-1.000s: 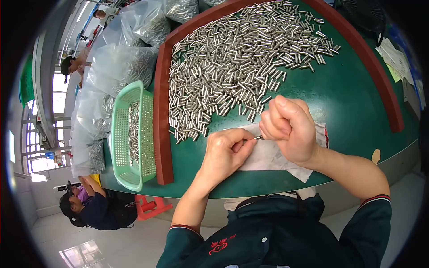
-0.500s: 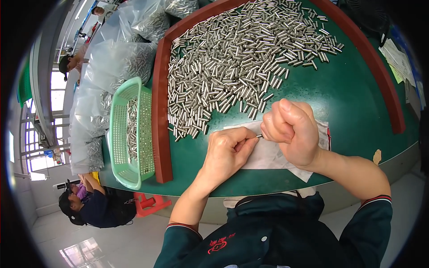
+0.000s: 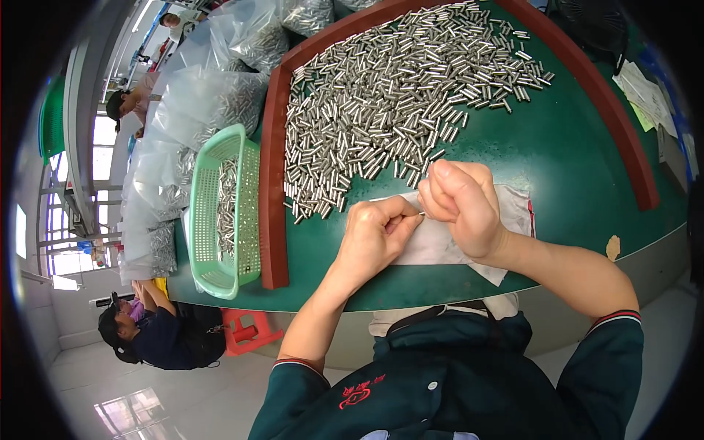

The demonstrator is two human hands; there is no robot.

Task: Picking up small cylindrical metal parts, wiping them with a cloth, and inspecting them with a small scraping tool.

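Observation:
Over a pale cloth near the table's front, my two hands meet. My left hand pinches a small metal pin between thumb and fingertips; only a bit of it shows. My right hand is curled closed beside it, thumb on top, its fingers against the pin's other end. What else those fingers may hold is hidden. Just beyond lies a wide heap of short shiny metal pins on the green table.
Red-brown rails border the heap. To their left stands a light green basket with pins inside, and clear bags of pins line the far left. Papers lie at the right. A person sits lower left near a red stool.
The view has shifted slightly, so the table and basket sit a little further right on the left side. Both hands keep their closed grip close together; the pin shows less between them.

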